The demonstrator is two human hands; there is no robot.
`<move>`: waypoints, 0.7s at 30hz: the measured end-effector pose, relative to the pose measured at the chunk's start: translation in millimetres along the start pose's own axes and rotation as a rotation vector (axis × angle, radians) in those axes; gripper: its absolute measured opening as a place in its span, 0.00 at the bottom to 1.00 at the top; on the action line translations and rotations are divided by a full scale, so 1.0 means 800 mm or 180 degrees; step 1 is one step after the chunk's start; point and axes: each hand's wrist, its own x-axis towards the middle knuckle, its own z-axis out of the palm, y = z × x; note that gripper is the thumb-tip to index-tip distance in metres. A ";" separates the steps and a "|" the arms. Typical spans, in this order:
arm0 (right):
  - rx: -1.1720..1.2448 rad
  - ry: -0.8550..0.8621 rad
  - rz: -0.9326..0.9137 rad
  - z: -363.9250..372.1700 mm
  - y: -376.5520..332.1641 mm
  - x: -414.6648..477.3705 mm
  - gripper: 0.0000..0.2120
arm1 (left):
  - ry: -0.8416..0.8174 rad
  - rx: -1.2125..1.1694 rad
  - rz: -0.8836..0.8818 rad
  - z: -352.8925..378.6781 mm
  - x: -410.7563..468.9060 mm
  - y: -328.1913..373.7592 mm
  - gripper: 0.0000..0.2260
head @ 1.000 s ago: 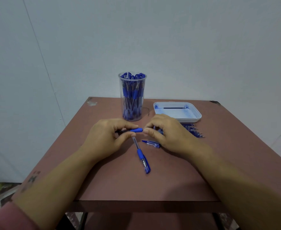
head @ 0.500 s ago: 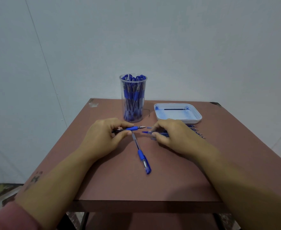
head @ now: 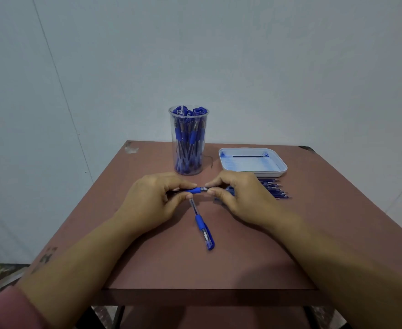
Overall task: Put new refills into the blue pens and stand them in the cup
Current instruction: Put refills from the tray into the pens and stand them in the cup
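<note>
My left hand (head: 153, 201) grips a blue pen (head: 194, 190) held level over the table, its blue grip and metal tip pointing right. My right hand (head: 239, 197) pinches that metal tip between thumb and forefinger. A second capped blue pen (head: 202, 225) lies on the table just below both hands. A clear cup (head: 188, 141) packed with several blue pens stands upright behind the hands. Loose blue refills (head: 274, 189) lie in a row to the right, partly hidden by my right hand.
A white tray (head: 279, 170) holding one dark refill (head: 247, 156) sits at the back right, behind the row of refills. The brown table (head: 219, 264) ends in a front edge close to me; a pale wall stands behind it.
My right hand had drawn away from the pen's tip half a second ago; it has come back left and now pinches the tip. The left hand has stayed put.
</note>
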 end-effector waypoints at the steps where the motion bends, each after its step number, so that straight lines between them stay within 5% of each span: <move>1: -0.0053 0.0044 -0.0061 0.001 0.001 0.000 0.05 | 0.0014 0.0025 0.0016 0.000 0.000 0.001 0.10; 9: -0.0156 -0.0012 -0.0127 -0.002 0.006 0.005 0.07 | -0.0268 0.0426 -0.0232 -0.006 0.000 0.009 0.18; 13: -0.0051 0.0443 0.0077 -0.016 0.017 0.004 0.07 | -0.0975 0.1175 -0.0916 -0.016 -0.009 0.020 0.36; 21: 0.0090 0.1130 0.0005 -0.030 0.003 0.021 0.05 | -0.1469 0.1034 -0.1342 -0.009 -0.042 0.041 0.41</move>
